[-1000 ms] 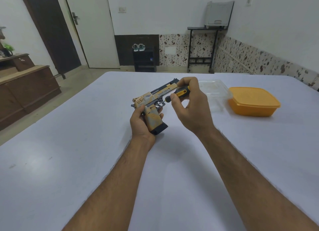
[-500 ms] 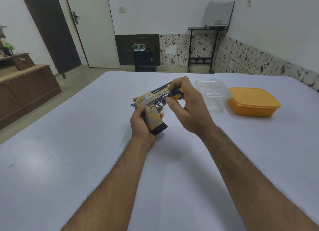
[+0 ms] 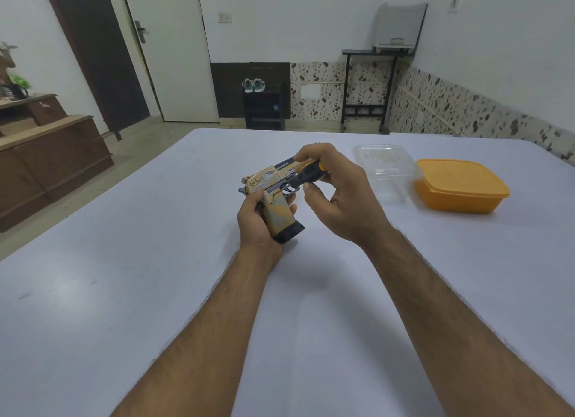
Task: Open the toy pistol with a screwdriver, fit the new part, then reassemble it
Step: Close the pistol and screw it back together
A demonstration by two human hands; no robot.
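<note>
Both bare forearms are reaching forward from the near edge, converging toward the middle. The left hand is sitting lower and nearer, palm turned rightward, fingers curling round what it is gripping, with the fingertips showing on the right side. The right hand is hovering just beyond and to the right, wrist bent, thumb and index finger pinching a slim handle while the remaining fingers are curling loosely beneath.

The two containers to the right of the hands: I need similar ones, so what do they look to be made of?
The clear container: thin transparent plastic, glossy; the table shows through it. The orange container: opaque plastic, probably thicker, smooth with a soft sheen and moulded rounded corners.
</note>
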